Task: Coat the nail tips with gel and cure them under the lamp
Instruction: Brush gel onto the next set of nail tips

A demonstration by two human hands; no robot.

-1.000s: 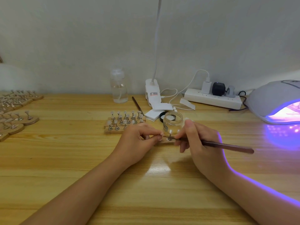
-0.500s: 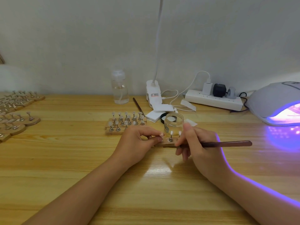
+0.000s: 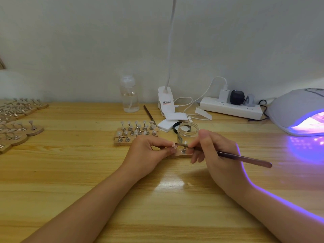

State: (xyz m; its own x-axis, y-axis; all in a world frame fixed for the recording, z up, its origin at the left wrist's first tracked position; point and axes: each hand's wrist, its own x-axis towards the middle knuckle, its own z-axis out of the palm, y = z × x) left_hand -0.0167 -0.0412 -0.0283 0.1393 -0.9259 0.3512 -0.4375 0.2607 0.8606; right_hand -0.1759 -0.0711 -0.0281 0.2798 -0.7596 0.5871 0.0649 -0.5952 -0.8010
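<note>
The left hand (image 3: 149, 153) is pinching a small clear nail tip (image 3: 174, 146); the right hand (image 3: 215, 155) is gripping a slim brown brush (image 3: 243, 158) touching it.

The small clear glass jar (image 3: 187, 134) stands just behind the two hands. The wooden block of little metal nail stands (image 3: 135, 133) is behind the left hand (image 3: 149, 155). The glowing grey dome lamp (image 3: 298, 111) sits far right of the right hand (image 3: 219, 155).

Wooden table (image 3: 70, 172), nail-tip stands (image 3: 135, 134), glass jar (image 3: 187, 134), power strip (image 3: 231, 108), glowing curing lamp (image 3: 296, 111)
</note>
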